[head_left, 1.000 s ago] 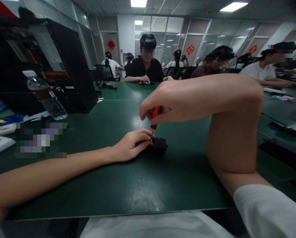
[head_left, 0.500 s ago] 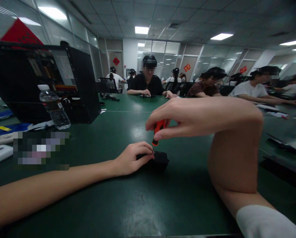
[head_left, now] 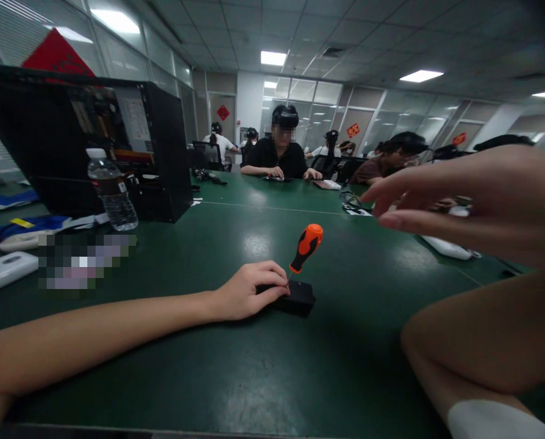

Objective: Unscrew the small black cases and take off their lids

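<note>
An orange and black screwdriver (head_left: pixel 307 247) stands tilted, its handle up and leaning right, its thin shaft going down to a small black box (head_left: pixel 300 297) on the table. My left hand (head_left: pixel 249 289) lies over the box's left end, the fingertips pinched round the low part of the shaft. The fingers cover the screwdriver's tip and whatever it touches. Off to the right and higher up, my right hand (head_left: pixel 455 204) is raised above the table, thumb and fingers apart, with nothing in it.
On the left of the green table (head_left: pixel 236 384) stand a black computer case (head_left: pixel 167 140) with its side off and a plastic water bottle (head_left: pixel 112 195). A white object (head_left: pixel 7 271) lies nearer. Across the table a person (head_left: pixel 279 149) in black works; others sit beyond.
My right hand has let go of the screwdriver handle and moved right and towards me. My left hand stays at the shaft and box. The view has shifted slightly.
</note>
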The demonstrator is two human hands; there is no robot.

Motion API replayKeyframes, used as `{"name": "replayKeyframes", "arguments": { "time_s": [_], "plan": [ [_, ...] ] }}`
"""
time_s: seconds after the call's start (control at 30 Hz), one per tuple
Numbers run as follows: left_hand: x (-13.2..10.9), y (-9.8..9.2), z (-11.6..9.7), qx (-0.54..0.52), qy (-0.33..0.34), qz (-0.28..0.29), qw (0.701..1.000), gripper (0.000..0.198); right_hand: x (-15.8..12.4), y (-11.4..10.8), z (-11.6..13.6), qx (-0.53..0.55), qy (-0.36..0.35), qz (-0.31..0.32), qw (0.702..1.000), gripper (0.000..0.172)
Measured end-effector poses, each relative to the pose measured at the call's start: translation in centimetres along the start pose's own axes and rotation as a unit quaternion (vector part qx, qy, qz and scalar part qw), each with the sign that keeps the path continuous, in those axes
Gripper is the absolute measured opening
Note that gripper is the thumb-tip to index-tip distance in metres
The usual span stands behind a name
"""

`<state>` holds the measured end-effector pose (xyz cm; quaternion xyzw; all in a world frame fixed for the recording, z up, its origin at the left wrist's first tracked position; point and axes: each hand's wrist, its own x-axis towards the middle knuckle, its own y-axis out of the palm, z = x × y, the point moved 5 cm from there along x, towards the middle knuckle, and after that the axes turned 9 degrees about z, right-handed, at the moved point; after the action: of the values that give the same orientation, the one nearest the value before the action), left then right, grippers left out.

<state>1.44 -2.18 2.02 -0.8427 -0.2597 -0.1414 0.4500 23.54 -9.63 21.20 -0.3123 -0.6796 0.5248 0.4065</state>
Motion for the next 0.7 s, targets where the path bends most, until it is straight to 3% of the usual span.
{"name": "replayKeyframes", "arguments": {
  "time_s": [0.17, 0.3, 0.47, 0.57, 0.7],
  "plan": [
    [0.0, 0.0, 0.0, 0.009, -0.003, 0.007, 1.000, 0.017, 4.5, 2.9, 5.5, 0.003, -0.060, 0.144, 0.988, 0.045],
    [0.0, -0.1, 0.0, 0.008, 0.003, -0.008, 1.000, 0.015, 6.8, 4.3, 7.8, -0.005, -0.131, 0.163, 0.978, 0.034],
    [0.0, -0.1, 0.0, 0.012, 0.009, -0.013, 1.000, 0.015, 7.0, 4.8, 9.6, 0.016, -0.247, 0.182, 0.952, 0.023],
    [0.0, 0.1, 0.1, 0.016, 0.010, 0.003, 1.000, 0.017, 6.4, 4.6, 10.1, 0.022, -0.247, 0.194, 0.949, 0.020],
    [0.2, 0.1, 0.0, 0.012, 0.016, 0.005, 1.000, 0.020, 6.0, 4.5, 9.5, 0.007, -0.176, 0.165, 0.970, 0.027]
  ]
}}
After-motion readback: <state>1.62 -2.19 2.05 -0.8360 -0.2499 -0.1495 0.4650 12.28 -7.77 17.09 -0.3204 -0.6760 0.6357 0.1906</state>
